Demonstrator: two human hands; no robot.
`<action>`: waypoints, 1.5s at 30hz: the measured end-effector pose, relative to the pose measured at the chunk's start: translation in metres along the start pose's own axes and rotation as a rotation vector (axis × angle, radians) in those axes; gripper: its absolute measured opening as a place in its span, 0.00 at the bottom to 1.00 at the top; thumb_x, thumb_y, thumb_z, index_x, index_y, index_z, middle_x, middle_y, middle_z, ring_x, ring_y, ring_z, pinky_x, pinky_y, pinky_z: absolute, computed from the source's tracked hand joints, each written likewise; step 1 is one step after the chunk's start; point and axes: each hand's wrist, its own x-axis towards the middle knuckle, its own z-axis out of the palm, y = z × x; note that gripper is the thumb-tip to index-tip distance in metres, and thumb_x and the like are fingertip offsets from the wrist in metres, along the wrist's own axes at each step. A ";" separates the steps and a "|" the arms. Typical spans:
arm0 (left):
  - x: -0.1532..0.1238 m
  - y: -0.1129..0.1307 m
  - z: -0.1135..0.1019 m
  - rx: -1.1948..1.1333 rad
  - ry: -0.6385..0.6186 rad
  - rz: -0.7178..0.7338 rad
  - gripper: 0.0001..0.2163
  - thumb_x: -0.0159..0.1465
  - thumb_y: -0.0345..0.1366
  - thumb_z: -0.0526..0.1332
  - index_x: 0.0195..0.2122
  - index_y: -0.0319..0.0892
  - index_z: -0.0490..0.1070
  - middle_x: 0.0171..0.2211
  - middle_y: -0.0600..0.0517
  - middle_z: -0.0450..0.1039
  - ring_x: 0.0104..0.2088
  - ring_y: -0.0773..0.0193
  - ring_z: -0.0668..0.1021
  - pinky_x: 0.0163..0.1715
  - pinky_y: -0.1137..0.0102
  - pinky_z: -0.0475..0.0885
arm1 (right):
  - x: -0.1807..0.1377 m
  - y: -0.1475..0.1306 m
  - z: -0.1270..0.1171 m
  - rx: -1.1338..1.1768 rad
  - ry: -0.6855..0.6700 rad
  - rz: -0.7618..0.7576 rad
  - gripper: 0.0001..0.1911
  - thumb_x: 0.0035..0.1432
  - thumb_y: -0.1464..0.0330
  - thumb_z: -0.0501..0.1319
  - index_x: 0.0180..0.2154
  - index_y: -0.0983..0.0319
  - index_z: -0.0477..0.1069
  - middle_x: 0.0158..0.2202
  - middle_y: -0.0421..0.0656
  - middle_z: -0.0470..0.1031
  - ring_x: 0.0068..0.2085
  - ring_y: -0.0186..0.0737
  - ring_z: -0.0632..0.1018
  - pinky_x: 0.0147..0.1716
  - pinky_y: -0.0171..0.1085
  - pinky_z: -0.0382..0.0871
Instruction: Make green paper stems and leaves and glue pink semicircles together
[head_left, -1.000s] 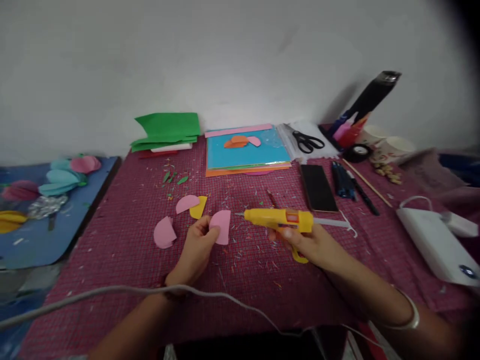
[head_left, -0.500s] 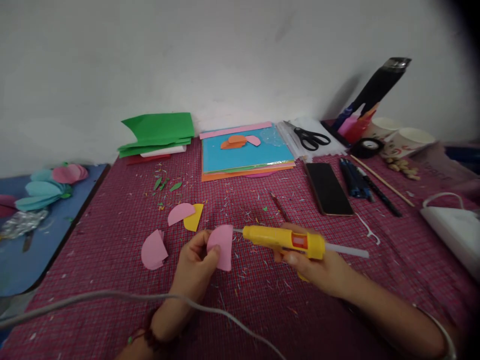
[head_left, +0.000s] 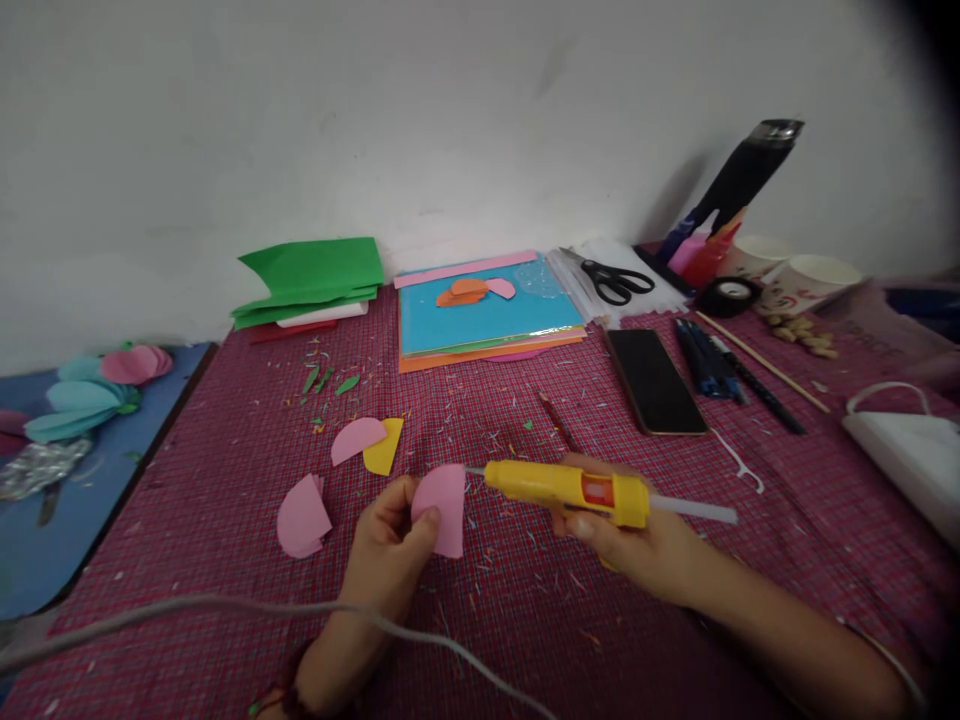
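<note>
Pinched between the thumb and fingers of my left hand (head_left: 394, 545) is a pink paper half-circle (head_left: 442, 508), its straight edge facing right. My right hand (head_left: 637, 545) grips a yellow glue gun (head_left: 562, 487) with a clear glue stick out of its back. The metal nozzle (head_left: 474, 470) is at the upper right corner of the half-circle; whether it touches I cannot tell. Left of my left hand lies a small stack of pink half-circles (head_left: 304, 518). Behind it, another pink half-circle (head_left: 356, 440) overlaps a yellow paper piece (head_left: 384, 448).
A grey cable (head_left: 285, 607) crosses in front of my left forearm. Coloured sheets (head_left: 487, 315) and green paper (head_left: 315, 270) lie by the wall. To the right are a phone (head_left: 656, 380), scissors (head_left: 615, 280), pens (head_left: 709, 360) and paper cups (head_left: 814, 280). Paper flowers (head_left: 90, 395) rest on a blue surface.
The view has shifted slightly, so most things sit a little lower. Both hands keep their hold, and the nozzle stays at the half-circle's upper right corner.
</note>
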 end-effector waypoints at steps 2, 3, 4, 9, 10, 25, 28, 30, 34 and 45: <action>0.000 0.000 0.000 -0.033 0.005 -0.011 0.08 0.54 0.35 0.65 0.23 0.40 0.67 0.21 0.58 0.61 0.24 0.70 0.62 0.25 0.76 0.58 | 0.000 0.001 0.000 -0.004 0.000 -0.003 0.17 0.60 0.54 0.57 0.32 0.62 0.66 0.27 0.40 0.67 0.26 0.33 0.67 0.22 0.33 0.61; 0.000 0.000 0.001 -0.047 0.007 -0.018 0.08 0.53 0.35 0.65 0.22 0.40 0.66 0.21 0.58 0.61 0.24 0.70 0.62 0.24 0.76 0.58 | 0.000 0.001 0.000 -0.006 0.004 -0.005 0.17 0.60 0.54 0.57 0.32 0.62 0.67 0.27 0.40 0.67 0.26 0.33 0.67 0.22 0.33 0.61; -0.001 0.000 0.001 -0.059 0.008 -0.025 0.09 0.53 0.36 0.65 0.22 0.40 0.66 0.21 0.58 0.60 0.23 0.71 0.61 0.24 0.76 0.58 | 0.001 0.000 0.000 -0.008 0.008 -0.010 0.17 0.60 0.54 0.57 0.32 0.62 0.67 0.27 0.40 0.67 0.26 0.33 0.68 0.22 0.33 0.62; -0.001 0.001 0.001 -0.086 -0.002 -0.036 0.10 0.53 0.37 0.66 0.22 0.41 0.65 0.21 0.58 0.60 0.23 0.70 0.61 0.24 0.75 0.58 | 0.001 -0.002 -0.001 -0.009 0.000 -0.016 0.17 0.60 0.54 0.57 0.30 0.62 0.66 0.26 0.40 0.67 0.26 0.33 0.68 0.22 0.34 0.61; -0.001 0.001 0.001 -0.088 -0.003 -0.034 0.11 0.53 0.37 0.66 0.22 0.41 0.64 0.21 0.58 0.60 0.23 0.70 0.61 0.24 0.75 0.58 | 0.002 -0.002 -0.001 -0.009 -0.003 -0.014 0.17 0.60 0.54 0.57 0.30 0.61 0.66 0.26 0.40 0.67 0.25 0.33 0.68 0.22 0.34 0.61; -0.002 -0.002 -0.002 -0.064 -0.030 -0.029 0.09 0.55 0.36 0.65 0.22 0.41 0.66 0.20 0.58 0.60 0.24 0.70 0.63 0.25 0.75 0.59 | 0.001 -0.002 0.000 -0.071 0.037 -0.029 0.15 0.59 0.56 0.58 0.30 0.61 0.65 0.26 0.39 0.65 0.25 0.32 0.68 0.22 0.33 0.62; -0.002 0.001 -0.001 -0.070 -0.005 -0.033 0.09 0.53 0.36 0.66 0.22 0.41 0.67 0.20 0.58 0.61 0.23 0.70 0.64 0.24 0.74 0.60 | 0.000 -0.003 -0.001 -0.076 0.033 -0.022 0.14 0.59 0.57 0.59 0.29 0.60 0.64 0.25 0.38 0.64 0.24 0.32 0.66 0.21 0.33 0.60; -0.002 0.003 0.001 -0.088 0.002 -0.037 0.09 0.52 0.36 0.66 0.21 0.41 0.66 0.20 0.58 0.61 0.23 0.70 0.63 0.24 0.75 0.60 | 0.000 -0.003 -0.002 -0.080 0.036 -0.026 0.14 0.59 0.58 0.59 0.28 0.60 0.64 0.25 0.38 0.64 0.24 0.32 0.66 0.20 0.33 0.60; -0.003 0.006 0.004 -0.100 0.024 -0.035 0.10 0.51 0.36 0.66 0.20 0.41 0.65 0.19 0.58 0.61 0.22 0.71 0.63 0.23 0.75 0.60 | 0.001 -0.003 -0.002 -0.098 0.033 -0.046 0.14 0.59 0.58 0.59 0.27 0.60 0.64 0.25 0.38 0.63 0.24 0.33 0.66 0.21 0.34 0.60; -0.003 0.003 0.001 -0.062 0.001 -0.038 0.11 0.52 0.36 0.67 0.20 0.41 0.64 0.19 0.59 0.58 0.22 0.72 0.61 0.22 0.76 0.58 | 0.002 -0.006 -0.002 -0.063 0.042 -0.031 0.12 0.58 0.59 0.59 0.29 0.60 0.64 0.25 0.38 0.64 0.24 0.33 0.67 0.21 0.34 0.61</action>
